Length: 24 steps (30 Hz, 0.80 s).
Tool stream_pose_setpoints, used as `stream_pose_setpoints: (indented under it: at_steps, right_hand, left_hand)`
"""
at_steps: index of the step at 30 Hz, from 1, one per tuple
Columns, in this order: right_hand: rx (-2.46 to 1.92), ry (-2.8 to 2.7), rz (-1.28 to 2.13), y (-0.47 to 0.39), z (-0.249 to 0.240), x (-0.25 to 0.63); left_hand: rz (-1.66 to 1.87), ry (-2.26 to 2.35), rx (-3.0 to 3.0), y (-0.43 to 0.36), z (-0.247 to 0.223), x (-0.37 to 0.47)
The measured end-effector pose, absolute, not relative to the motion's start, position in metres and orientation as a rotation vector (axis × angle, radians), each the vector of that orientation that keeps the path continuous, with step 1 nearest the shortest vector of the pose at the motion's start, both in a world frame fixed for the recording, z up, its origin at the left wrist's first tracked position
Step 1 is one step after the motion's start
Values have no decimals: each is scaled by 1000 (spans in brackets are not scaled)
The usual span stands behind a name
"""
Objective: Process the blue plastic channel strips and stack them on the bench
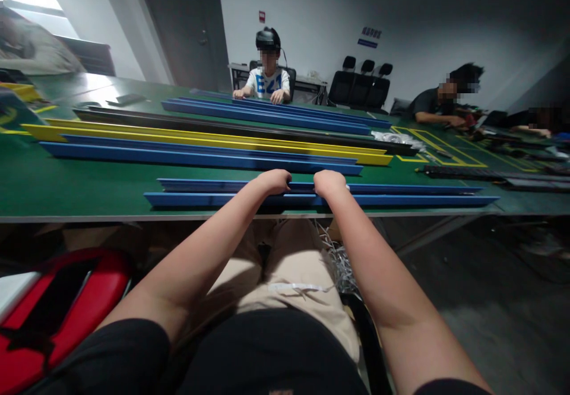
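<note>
A long blue U-shaped channel (401,200) lies along the front edge of the green table, its two raised walls running left to right. My left hand (276,181) is curled closed on it near the middle, knuckles up. A short gap to the right, my right hand (328,182) is closed on the same channel in a similar way. Most fingertips are hidden behind the hands and the channel walls. A small white bit shows at the outer side of my right hand; I cannot make out what it is.
Beyond lie another blue channel (200,156), a yellow channel (222,144), a dark channel (200,123) and more blue lengths (267,111). Clear plastic bags (394,139) sit at the right. Across the table sits a person (267,80); another person (439,104) works at the right.
</note>
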State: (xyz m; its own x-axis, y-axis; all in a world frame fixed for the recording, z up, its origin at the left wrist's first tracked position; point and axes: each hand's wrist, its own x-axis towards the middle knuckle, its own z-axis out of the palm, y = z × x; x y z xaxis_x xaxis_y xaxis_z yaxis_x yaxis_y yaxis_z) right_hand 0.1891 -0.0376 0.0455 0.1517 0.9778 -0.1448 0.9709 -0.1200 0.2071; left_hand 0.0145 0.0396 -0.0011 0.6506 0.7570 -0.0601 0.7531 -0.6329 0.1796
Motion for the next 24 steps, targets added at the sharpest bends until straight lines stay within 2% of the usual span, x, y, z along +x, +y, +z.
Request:
stream_pose_setpoints:
  at_steps: [10, 24]
  right_hand:
    - [2205, 1927, 51, -42, 42, 190]
    - [2279, 1945, 103, -53, 36, 188]
  left_hand:
    - [30, 1084, 2755, 21, 9, 85]
    - [173, 1164, 2765, 8, 2, 69]
